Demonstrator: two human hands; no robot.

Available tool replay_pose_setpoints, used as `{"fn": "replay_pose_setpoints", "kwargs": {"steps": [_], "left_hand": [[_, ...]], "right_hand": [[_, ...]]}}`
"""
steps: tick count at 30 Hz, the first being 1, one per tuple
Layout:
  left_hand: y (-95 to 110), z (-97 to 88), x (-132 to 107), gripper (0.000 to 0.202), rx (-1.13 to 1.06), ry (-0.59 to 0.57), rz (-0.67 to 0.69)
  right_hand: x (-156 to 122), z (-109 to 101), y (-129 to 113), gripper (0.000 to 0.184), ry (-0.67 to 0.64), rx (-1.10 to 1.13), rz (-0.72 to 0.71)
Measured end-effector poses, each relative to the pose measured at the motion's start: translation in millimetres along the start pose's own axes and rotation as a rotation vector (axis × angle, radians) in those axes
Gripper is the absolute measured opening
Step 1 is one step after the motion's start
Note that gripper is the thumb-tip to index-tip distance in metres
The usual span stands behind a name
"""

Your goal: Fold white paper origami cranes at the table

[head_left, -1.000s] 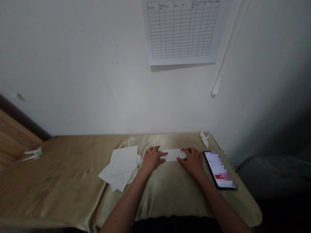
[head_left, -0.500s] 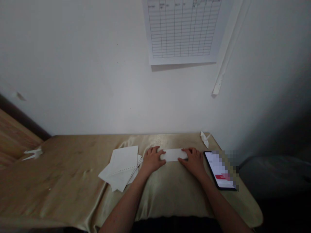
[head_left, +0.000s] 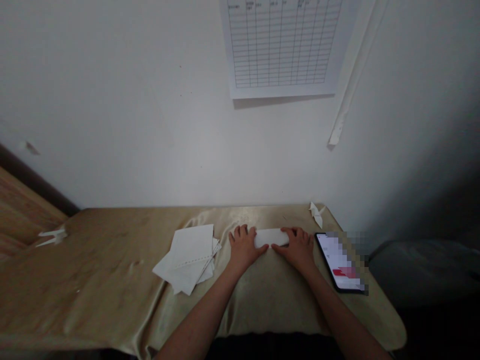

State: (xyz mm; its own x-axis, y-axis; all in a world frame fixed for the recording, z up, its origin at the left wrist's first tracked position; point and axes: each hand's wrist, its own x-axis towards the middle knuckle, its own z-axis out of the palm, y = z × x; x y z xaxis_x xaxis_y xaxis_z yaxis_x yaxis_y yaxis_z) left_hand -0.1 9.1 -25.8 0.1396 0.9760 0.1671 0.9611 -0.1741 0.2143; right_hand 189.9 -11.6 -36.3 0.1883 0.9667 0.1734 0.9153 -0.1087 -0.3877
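A white strip of folded paper (head_left: 270,238) lies lengthwise from side to side on the cloth-covered table in front of me. My left hand (head_left: 244,248) grips its left end, thumb along the near edge and fingers toward the far edge. At the other end, my right hand (head_left: 299,247) has hold of the paper in the same way. Both thumbs point inward and nearly meet at the strip's near edge. The paper's two ends are partly hidden under my hands.
Several loose white sheets (head_left: 191,255) lie left of my hands. A phone (head_left: 333,267) with a lit screen is on the right, partly blurred out. Folded paper figures rest at the back right (head_left: 316,215) and far left (head_left: 52,236). A printed chart (head_left: 281,50) hangs on the wall.
My left hand has slid a little to the right along the paper, its thumb now close to the right thumb. Less of the strip shows between my hands. The right hand has barely moved.
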Motion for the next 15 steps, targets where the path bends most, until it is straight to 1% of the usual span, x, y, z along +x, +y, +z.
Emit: {"fn": "replay_pose_setpoints", "kwargs": {"steps": [5, 9, 15], "left_hand": [[-5, -5.1, 2, 0.063, 0.001, -0.051, -0.003], [-10, -11.3, 3, 0.059, -0.007, -0.101, 0.0], [-16, -14.2, 4, 0.053, -0.027, -0.113, 0.002]], "right_hand": [[5, -4, 7, 0.063, -0.064, 0.054, -0.002], [8, -5, 11, 0.063, -0.088, 0.058, -0.004], [11, -6, 19, 0.059, -0.101, 0.092, -0.023]]}}
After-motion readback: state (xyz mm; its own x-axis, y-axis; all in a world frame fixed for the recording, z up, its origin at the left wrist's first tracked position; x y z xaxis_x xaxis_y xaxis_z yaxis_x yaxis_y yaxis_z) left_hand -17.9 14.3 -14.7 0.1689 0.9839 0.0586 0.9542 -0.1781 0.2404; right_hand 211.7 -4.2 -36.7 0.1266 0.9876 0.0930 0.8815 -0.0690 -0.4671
